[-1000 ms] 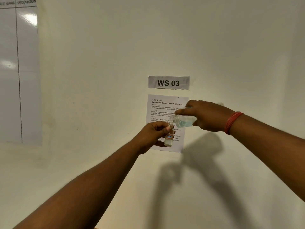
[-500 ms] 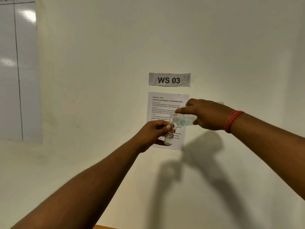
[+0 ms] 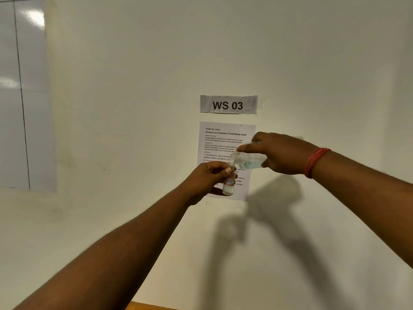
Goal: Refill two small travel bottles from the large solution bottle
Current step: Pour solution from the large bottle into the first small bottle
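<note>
My left hand (image 3: pixel 210 177) grips a small clear travel bottle (image 3: pixel 228 186) upright, held out in front of the wall; a little liquid sits at its bottom and it carries a small red and blue label. My right hand (image 3: pixel 279 153) holds the large clear solution bottle (image 3: pixel 249 161) tipped on its side, bluish liquid pooled in it. Its open neck points left and sits just above the small bottle's mouth. No caps show. A second travel bottle is not in view.
A white wall fills the view, with a "WS 03" sign (image 3: pixel 228 104) and a printed task sheet (image 3: pixel 223 139) behind my hands. A whiteboard (image 3: pixel 22 92) hangs at the left. A strip of wooden surface (image 3: pixel 152 306) shows at the bottom edge.
Both hands keep their grip with the large bottle tipped over the small one. The view has drifted slightly, so the sign and sheet sit a little higher in the frame.
</note>
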